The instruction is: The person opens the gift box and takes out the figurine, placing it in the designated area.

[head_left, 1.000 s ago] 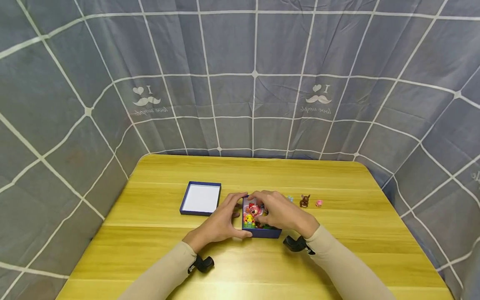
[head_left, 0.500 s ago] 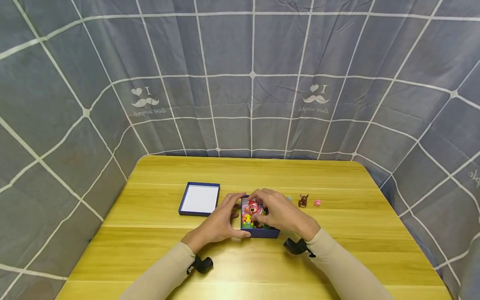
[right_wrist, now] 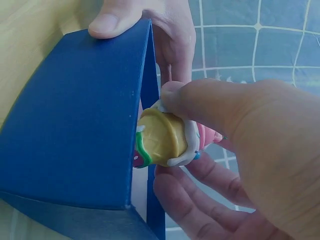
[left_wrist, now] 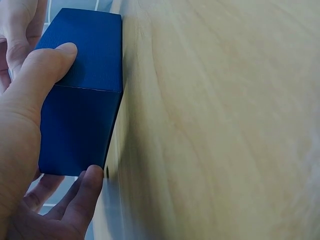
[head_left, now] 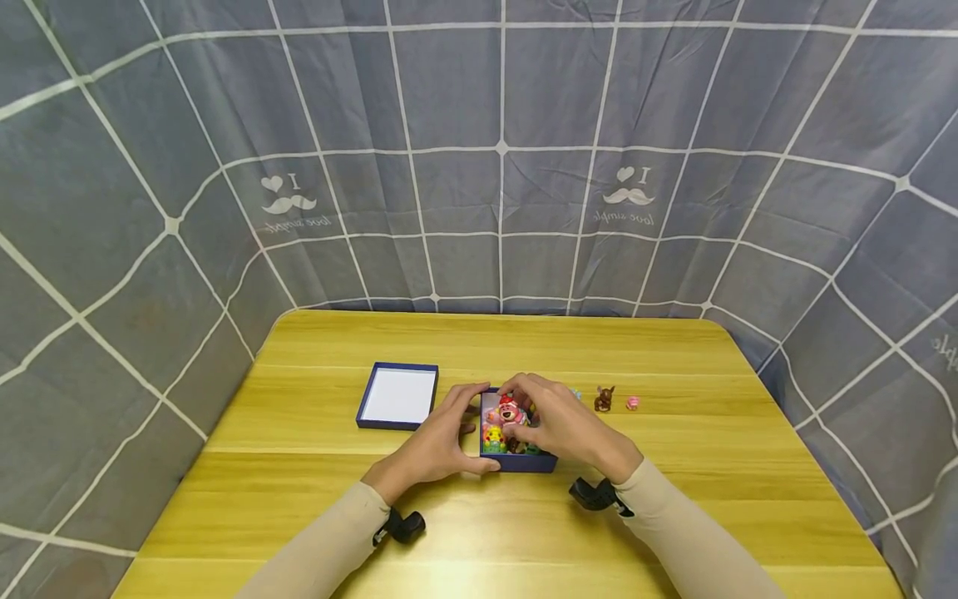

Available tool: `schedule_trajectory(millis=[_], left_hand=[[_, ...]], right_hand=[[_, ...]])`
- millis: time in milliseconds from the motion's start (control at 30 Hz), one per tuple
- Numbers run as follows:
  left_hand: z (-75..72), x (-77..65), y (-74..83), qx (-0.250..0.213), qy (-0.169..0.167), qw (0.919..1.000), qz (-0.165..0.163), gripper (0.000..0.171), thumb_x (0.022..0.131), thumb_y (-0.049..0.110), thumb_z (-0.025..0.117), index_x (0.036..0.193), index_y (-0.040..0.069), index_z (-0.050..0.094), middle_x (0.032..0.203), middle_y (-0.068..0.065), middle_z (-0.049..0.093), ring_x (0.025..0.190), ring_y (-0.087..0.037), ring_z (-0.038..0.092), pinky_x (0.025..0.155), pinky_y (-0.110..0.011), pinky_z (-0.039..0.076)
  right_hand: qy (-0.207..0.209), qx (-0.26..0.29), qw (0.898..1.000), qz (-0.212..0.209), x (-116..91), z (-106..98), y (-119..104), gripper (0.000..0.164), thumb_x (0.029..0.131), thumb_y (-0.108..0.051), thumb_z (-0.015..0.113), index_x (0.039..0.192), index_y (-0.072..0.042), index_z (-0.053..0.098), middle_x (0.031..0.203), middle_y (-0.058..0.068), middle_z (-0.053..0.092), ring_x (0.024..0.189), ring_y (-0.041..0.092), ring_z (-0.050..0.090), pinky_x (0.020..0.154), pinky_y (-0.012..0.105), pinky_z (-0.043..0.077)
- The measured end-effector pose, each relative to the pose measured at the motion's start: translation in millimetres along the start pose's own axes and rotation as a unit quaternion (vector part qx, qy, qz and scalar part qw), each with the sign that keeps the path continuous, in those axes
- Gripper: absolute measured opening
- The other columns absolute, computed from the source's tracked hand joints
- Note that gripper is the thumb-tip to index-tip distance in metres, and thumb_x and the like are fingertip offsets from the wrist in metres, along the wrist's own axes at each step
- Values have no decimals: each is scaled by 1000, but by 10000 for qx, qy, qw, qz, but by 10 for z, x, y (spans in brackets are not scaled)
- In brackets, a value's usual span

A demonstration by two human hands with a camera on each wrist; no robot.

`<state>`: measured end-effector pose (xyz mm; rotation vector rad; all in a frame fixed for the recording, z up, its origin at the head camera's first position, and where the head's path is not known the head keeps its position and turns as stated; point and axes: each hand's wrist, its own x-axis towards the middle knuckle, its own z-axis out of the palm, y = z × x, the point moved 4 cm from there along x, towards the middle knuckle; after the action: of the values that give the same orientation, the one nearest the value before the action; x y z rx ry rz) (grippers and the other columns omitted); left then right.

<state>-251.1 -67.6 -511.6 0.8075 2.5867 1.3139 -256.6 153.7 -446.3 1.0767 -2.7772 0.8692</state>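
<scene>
My left hand (head_left: 440,439) holds an open blue box (head_left: 518,463) on the wooden table. In the left wrist view its thumb lies on one wall of the box (left_wrist: 82,120) and its fingers reach round another side. Over the box, my right hand (head_left: 563,420) pinches a small pink bear figurine (head_left: 511,410) with a red top. The right wrist view shows this figurine (right_wrist: 162,135) with a tan waffle-like part and white trim, thumb on one side and fingers below. A yellow figurine (head_left: 494,438) with green at its base sits inside the box, and others there are partly hidden.
Left of the box lies a blue lid (head_left: 397,396) with its white inside up. To the right stand a brown eared figurine (head_left: 604,399), a small pink piece (head_left: 632,403) and a light blue piece (head_left: 575,393) partly behind my right hand. A grey checked curtain (head_left: 449,191) surrounds the table.
The pink bear figurine has turned slightly, so its face shows more fully, and my right hand has shifted a little with it. My left hand keeps its hold on the box.
</scene>
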Motion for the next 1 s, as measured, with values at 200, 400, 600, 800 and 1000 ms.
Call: schedule_trajectory(millis=[200,400,600,800,1000], left_hand=[[2,7,-12,0,3,10000,6,125,87,39,107,183,13,31,178,-12,42,147,-32,69,125,-43,63],[10,4,-20,1,11,10000,47,124,88,40,106,182,10,32,178,-15,43,147,-35,69,124,-46,63],[12,-3,-11,-72,-11,10000,32,125,87,39,107,183,11,32,179,-14,42,148,-34,68,125,-45,63],[1,-12,-6,-62,-17,10000,21,124,87,38,107,183,12,32,179,-13,42,149,-32,68,126,-44,62],[-1,-9,-11,-58,-28,10000,-28,124,88,38,107,183,14,31,179,-12,42,149,-31,67,125,-43,62]], right_hand=[[101,120,9999,-34,-25,-9,4,50,103,-23,94,144,-11,69,118,2,78,103,15,74,85,28,68],[186,310,9993,-33,-58,-15,32,50,102,-21,94,144,-8,69,122,2,78,108,17,77,90,33,71],[323,331,9989,-120,-91,-36,32,49,101,-18,95,142,-7,70,123,2,79,110,19,78,90,39,73],[426,316,9984,-189,-118,-57,23,49,100,-17,96,141,-8,71,122,1,79,109,19,78,90,44,74],[483,265,9983,-184,-143,-78,19,48,100,-17,95,140,-7,71,122,1,78,109,19,78,93,44,73]])
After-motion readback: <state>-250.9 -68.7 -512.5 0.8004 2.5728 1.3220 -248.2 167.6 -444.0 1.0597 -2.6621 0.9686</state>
